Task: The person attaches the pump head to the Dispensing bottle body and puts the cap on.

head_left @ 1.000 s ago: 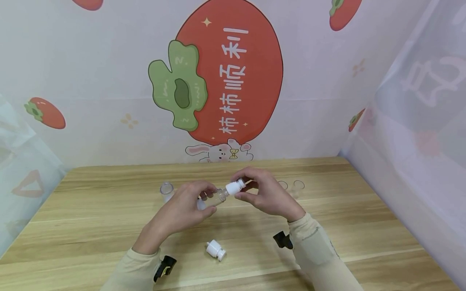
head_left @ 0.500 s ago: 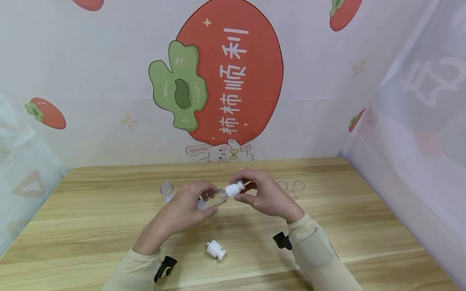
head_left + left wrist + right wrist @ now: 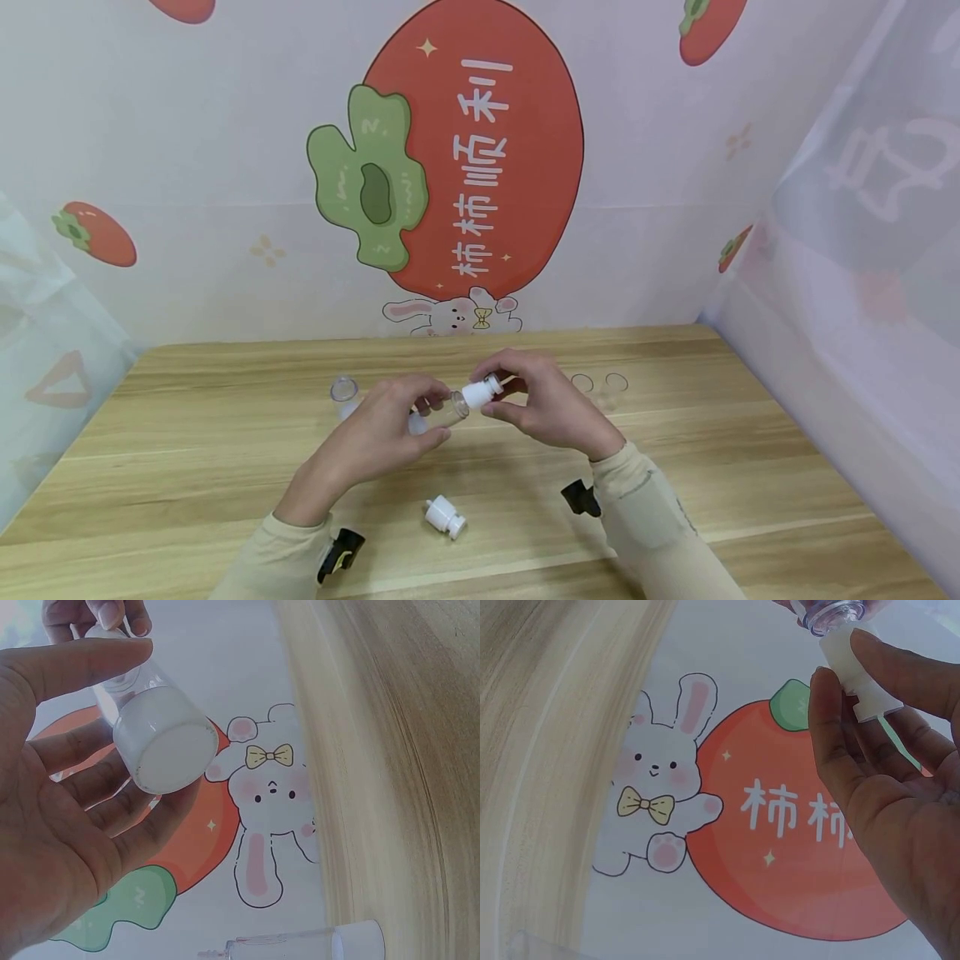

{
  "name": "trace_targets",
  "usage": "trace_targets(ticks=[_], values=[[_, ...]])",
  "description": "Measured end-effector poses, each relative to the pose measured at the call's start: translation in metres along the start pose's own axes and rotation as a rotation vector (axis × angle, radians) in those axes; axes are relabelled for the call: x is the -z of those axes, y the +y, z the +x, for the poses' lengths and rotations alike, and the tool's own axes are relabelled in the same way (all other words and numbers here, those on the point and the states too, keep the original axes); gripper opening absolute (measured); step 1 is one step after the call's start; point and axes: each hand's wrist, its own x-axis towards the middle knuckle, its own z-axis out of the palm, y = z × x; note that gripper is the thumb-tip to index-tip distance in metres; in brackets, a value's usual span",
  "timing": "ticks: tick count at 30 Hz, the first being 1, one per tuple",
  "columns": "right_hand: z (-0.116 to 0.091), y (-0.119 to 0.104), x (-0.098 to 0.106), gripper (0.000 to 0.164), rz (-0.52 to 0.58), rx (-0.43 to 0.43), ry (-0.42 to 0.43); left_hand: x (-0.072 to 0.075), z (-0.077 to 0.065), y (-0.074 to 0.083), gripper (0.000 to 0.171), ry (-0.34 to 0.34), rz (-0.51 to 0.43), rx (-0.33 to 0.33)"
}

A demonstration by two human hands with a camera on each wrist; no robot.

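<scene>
My left hand (image 3: 386,429) grips a small clear bottle (image 3: 447,412) with a whitish base, tilted so that its mouth points up and to the right. In the left wrist view the bottle's base (image 3: 169,746) faces the camera, with the thumb on one side and the fingers on the other. My right hand (image 3: 546,402) pinches a white pump head (image 3: 477,392) between thumb and fingers, right at the bottle's mouth. In the right wrist view this pump head lines up with the clear neck (image 3: 834,616). Its tube is hidden inside the bottle.
A second white pump head (image 3: 446,517) lies on the wooden table (image 3: 517,533) in front. Behind my left hand stands another clear bottle (image 3: 344,390), partly hidden. Two clear, round-rimmed pieces (image 3: 617,382) are at the back right. A printed sheet (image 3: 645,250) hangs behind the table.
The white pump head has moved slightly down and left with my right hand, closing the gap to the bottle's mouth. My left hand has hardly moved.
</scene>
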Motion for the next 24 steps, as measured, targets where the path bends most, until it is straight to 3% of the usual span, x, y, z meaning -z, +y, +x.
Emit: trace_targets(ticks=[24], values=[[0.0013, 0.0008, -0.0042, 0.026, -0.021, -0.011, -0.005, 0.0016, -0.0012, -0.0003, 0.033, 0.002, 0.014, -0.009]])
